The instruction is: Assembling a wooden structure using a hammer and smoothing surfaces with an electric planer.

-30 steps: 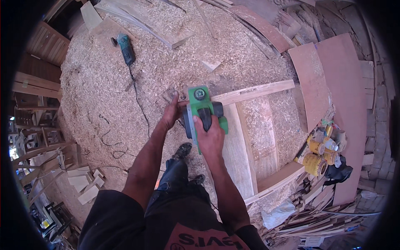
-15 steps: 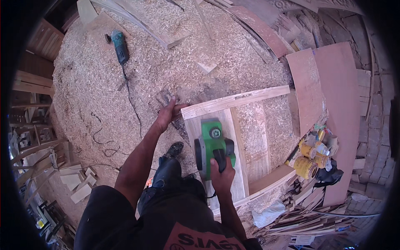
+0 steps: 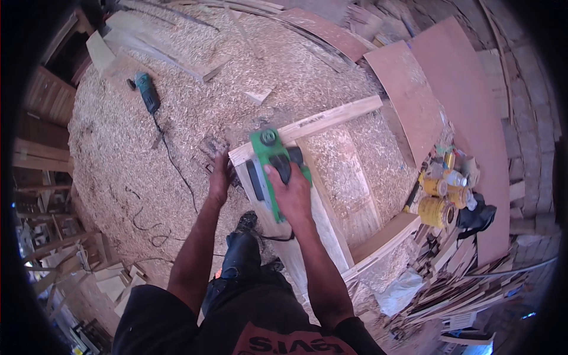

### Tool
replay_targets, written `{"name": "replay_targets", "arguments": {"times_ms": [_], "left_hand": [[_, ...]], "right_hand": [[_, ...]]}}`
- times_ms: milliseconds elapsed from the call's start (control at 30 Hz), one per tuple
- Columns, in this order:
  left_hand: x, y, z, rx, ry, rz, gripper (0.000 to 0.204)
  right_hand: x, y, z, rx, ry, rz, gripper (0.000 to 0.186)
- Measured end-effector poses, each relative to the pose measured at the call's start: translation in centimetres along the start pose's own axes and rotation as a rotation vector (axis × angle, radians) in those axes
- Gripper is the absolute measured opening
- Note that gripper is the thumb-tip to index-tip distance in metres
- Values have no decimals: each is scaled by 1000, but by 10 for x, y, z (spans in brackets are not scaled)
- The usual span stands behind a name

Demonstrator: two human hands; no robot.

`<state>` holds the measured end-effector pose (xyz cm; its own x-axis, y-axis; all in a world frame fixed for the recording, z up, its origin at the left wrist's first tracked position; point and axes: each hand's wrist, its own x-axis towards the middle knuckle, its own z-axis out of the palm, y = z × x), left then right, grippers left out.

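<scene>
My right hand (image 3: 290, 195) is wrapped round the black rear handle of a green electric planer (image 3: 264, 155). The planer lies along the near-left board of a wooden frame (image 3: 328, 118), its front end over the frame's far-left corner. Next to that corner is my left hand (image 3: 219, 180), fingers apart and stretched out; whether they touch the wood I cannot tell. A power cord (image 3: 278, 238) trails from the planer's rear toward my legs. The planer's underside is hidden.
Wood shavings (image 3: 118, 171) cover the ground. A teal angle grinder (image 3: 146, 93) with its cord lies at the far left. To the right are yellow containers (image 3: 436, 210), a black bag (image 3: 476, 216), reddish panels (image 3: 408, 94) and a pile of wood offcuts (image 3: 449, 290). Boards lie at the back.
My right hand has pushed the planer forward and left along the board to the frame's far corner. My left hand has shifted slightly left and nearer. The whole view has shifted.
</scene>
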<state>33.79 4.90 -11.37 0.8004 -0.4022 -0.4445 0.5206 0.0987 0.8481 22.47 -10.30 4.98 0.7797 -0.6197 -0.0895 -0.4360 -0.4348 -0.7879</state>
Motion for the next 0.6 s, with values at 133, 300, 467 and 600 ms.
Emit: {"name": "replay_targets", "arguments": {"times_ms": [133, 300, 467, 600], "left_hand": [[-70, -56, 15, -62, 32, -223, 101], [-157, -88, 70, -248, -160, -433, 88], [-168, -98, 91, -347, -273, -448, 74], [-171, -91, 101, -370, -307, -424, 67]], "right_hand": [[-109, 61, -76, 177, -6, 99, 44], [-280, 116, -178, 226, 77, 460, 42], [-424, 154, -237, 256, 365, 766, 46], [-509, 218, -244, 315, 624, 970, 51]]}}
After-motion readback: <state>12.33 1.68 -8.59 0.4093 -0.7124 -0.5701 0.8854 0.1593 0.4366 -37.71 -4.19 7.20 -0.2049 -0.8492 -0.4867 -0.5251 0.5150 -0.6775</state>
